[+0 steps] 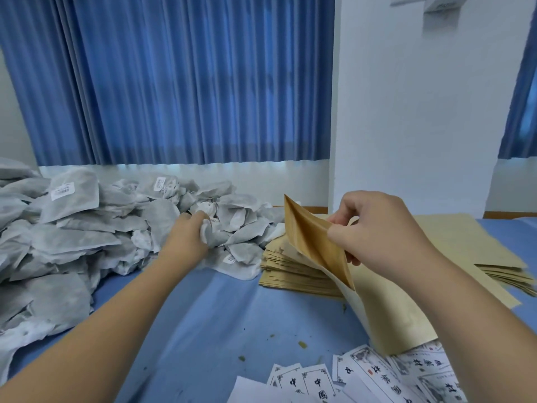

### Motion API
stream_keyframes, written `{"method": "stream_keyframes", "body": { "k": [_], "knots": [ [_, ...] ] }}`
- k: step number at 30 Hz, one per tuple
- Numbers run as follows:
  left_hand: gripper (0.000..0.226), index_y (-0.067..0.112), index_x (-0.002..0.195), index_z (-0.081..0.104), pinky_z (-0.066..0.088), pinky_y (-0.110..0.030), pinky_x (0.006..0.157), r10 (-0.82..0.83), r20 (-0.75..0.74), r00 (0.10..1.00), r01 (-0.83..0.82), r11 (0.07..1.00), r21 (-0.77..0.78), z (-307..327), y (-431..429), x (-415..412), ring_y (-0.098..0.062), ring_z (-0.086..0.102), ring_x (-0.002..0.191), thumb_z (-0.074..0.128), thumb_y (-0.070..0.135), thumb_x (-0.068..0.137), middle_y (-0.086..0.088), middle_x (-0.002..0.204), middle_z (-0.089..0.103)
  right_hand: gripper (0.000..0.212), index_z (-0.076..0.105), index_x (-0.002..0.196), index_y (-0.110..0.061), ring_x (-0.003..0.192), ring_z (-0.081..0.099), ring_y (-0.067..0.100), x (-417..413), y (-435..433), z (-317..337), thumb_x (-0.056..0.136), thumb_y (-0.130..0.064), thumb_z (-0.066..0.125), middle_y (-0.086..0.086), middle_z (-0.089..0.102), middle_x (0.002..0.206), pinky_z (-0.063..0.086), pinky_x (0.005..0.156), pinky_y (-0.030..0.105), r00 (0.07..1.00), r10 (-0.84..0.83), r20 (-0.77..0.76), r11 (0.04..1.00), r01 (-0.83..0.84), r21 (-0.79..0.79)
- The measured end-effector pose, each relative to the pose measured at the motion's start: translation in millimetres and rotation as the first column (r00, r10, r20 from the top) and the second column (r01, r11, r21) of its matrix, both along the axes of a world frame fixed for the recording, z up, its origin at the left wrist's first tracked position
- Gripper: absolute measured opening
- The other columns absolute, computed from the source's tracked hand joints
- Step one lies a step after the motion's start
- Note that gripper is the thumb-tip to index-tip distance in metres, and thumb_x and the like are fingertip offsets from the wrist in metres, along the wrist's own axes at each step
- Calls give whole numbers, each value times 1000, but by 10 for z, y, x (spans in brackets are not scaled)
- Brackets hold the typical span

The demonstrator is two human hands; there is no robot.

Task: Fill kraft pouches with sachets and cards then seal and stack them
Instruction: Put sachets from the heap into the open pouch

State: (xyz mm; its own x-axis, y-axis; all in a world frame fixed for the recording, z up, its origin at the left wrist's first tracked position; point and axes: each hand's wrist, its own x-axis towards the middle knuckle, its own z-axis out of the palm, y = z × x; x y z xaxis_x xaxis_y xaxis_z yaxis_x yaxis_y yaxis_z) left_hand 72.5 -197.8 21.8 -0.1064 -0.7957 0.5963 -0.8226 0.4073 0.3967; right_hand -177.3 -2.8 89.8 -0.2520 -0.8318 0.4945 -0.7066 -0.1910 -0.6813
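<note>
Two hands split the work here. The right hand (383, 231) pinches the upper lip of one kraft pouch (392, 315) between thumb and curled fingers. It spreads the mouth and tilts the opening leftward, likely so a sachet can slide straight in. The pouch's lower end sits down by the cards (374, 379) on the blue tabletop (203, 315). The left hand (189, 231) reaches into the pile of sachets (72, 228), its fingers closed round one sachet (207, 232) at the heap's right side, seemingly picking it out. The sachets are soft, crumpled, grey-white fibrous packets, some with small white labels, and should yield when squeezed. The pouch is stiffer, smooth brown paper bowed into a curve, its inside a warmer tan. Just behind it lies a stack of flat pouches (290, 271), slightly fanned. The cards, white with black characters, lie scattered near the front edge.
</note>
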Motion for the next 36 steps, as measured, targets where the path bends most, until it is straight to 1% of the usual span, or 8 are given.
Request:
{"method": "stream_keyframes", "body": {
  "k": [2,6,17,21,27,31,34,36],
  "knots": [
    [25,19,82,57,38,-23,56,-72,-323,944,84,996,25,98,153,13,-17,55,72,52,-5,79,-2,83,60,11,54,60,-11,36,56,9,-4,10,10,67,-3,57,0,73,75,52,48,28,1000,6,-1,1000,-6,3],
    [26,24,74,57,34,-22,49,-319,-743,588,568,817,99,436,544,-14,-12,47,55,61,1,63,1,62,54,10,53,61,-8,33,53,8,-13,15,15,68,-2,56,1,72,78,45,39,18,1000,18,5,1000,-18,20],
    [30,20,80,59,39,-37,76,-490,-845,212,911,413,-10,811,1182,-221,-26,48,85,58,-8,70,-11,87,49,11,54,61,-10,36,54,7,-15,30,26,69,-2,57,-1,70,82,48,44,24,999,37,-37,999,-36,34],
    [23,11,90,63,48,-29,68,-517,-749,414,870,467,159,714,1207,-409,-24,60,82,61,-3,72,-13,85,63,12,56,60,-13,43,57,9,10,29,22,67,-4,60,-3,68,81,55,52,32,994,17,-108,999,-13,40],
    [36,11,107,70,46,-57,98,-452,-581,677,713,599,365,633,1261,-503,-36,65,107,74,19,71,-15,105,72,10,56,60,-13,54,59,16,102,38,30,68,-8,59,-2,67,78,55,56,37,988,31,-151,999,-28,24],
    [10,27,92,68,53,-33,82,-515,-213,830,557,750,357,574,1353,-623,-17,66,94,69,35,86,1,96,70,4,58,63,-11,61,62,22,180,17,11,67,-10,59,0,65,72,53,57,38,984,-2,-178,1000,0,-13],
    [11,42,95,59,48,-29,83,-577,50,815,514,761,396,593,1417,-654,-10,57,99,61,49,87,7,102,61,6,57,62,-12,59,61,22,173,4,-7,66,-10,59,0,65,70,53,56,37,987,-32,-159,999,29,-23],
    [16,45,98,57,54,-28,69,-672,-107,733,622,597,507,637,1468,-624,-2,61,81,65,48,84,17,93,64,7,56,60,-13,59,61,23,151,0,-13,65,-10,60,0,65,70,53,56,38,988,-52,-142,999,50,-16]
  ]
}}
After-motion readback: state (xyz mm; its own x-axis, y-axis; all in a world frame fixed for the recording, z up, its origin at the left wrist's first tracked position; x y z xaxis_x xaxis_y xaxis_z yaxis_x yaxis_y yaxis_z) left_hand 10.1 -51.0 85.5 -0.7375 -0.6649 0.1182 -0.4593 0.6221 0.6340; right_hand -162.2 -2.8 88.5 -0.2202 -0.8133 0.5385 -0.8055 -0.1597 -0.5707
